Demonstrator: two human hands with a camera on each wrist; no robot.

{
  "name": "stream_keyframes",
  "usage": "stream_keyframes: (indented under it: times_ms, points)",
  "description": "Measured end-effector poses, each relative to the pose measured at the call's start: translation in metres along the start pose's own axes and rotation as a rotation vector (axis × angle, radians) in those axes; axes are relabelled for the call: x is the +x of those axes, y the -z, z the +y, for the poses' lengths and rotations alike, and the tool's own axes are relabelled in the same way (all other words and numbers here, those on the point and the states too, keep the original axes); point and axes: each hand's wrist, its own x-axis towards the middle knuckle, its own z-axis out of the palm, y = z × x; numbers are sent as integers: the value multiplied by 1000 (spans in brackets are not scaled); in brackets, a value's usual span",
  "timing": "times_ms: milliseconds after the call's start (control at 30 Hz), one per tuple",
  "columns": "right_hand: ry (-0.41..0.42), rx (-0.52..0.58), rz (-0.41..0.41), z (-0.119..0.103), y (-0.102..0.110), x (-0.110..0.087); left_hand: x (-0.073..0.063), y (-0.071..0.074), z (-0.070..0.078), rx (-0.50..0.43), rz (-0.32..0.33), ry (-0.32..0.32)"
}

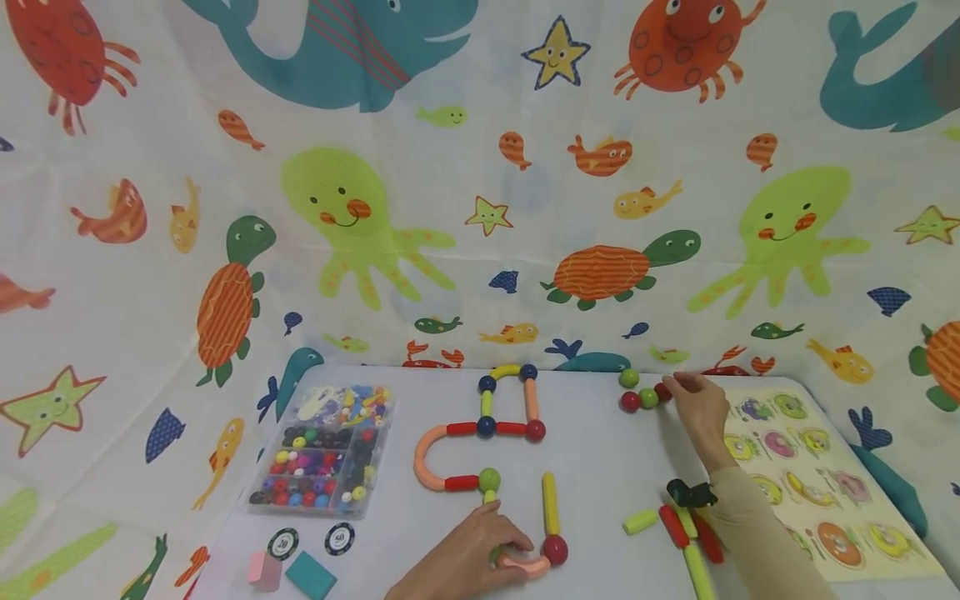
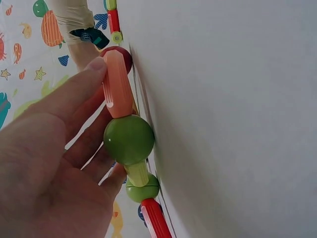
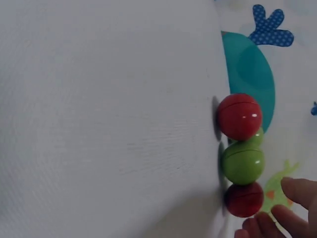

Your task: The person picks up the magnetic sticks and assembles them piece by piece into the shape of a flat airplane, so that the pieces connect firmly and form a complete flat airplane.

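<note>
Low in the head view, my left hand (image 1: 472,546) pinches a pink curved magnetic rod (image 1: 527,567) between thumb and fingers. One end of that rod meets a red ball (image 1: 555,550), from which a yellow rod (image 1: 551,504) extends. Its other end joins a green ball (image 2: 129,140), largely hidden by the hand in the head view. A short light-green rod (image 2: 137,174) links on to another green ball (image 1: 489,480). My right hand (image 1: 701,408) reaches to the back right, its fingertips right at a dark red ball (image 3: 244,199) beside a green ball (image 3: 243,163) and a brighter red ball (image 3: 239,117).
The linked figure continues behind with red rods (image 1: 512,428) and blue balls (image 1: 486,427). A divided bead box (image 1: 321,450) stands left, near poker chips (image 1: 340,539) and blocks (image 1: 311,575). Loose rods (image 1: 697,571) lie under the right forearm, by a food-picture board (image 1: 840,500).
</note>
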Motion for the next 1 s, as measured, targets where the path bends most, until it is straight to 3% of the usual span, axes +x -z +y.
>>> stream_keyframes:
  times_ms: [567, 1000]
  points:
    - [63, -62, -48, 17, -6, 7, -1, 2, -1, 62, 7, -66]
    - [72, -36, -15, 12, 2, 0, 0, 2, 2, 0, 8, -24]
